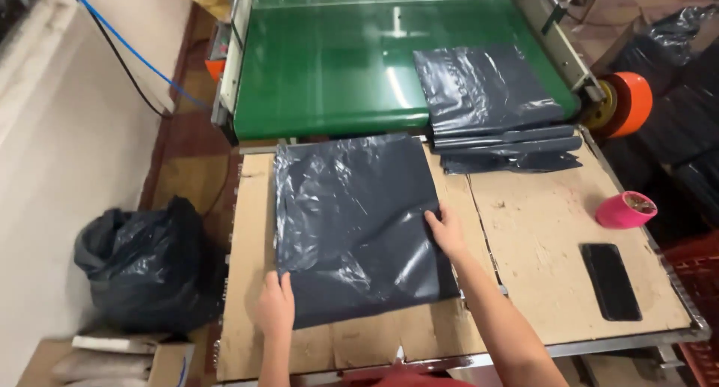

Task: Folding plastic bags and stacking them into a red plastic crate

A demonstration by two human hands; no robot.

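A stack of dark grey plastic bags (352,222) lies flat on the cardboard-covered table (539,274). My left hand (275,304) grips the stack's near left corner. My right hand (447,230) presses on its right edge, fingers spread over the plastic. More grey bags (487,95) hang off the end of the green conveyor belt (329,72) onto the table's far right.
A pink tape roll (626,209) and a black phone (610,280) lie at the table's right. An orange roller (629,102) sits beside the conveyor. A filled black bag (146,263) and a cardboard box (112,361) stand on the floor at left. A red crate (696,282) is at right.
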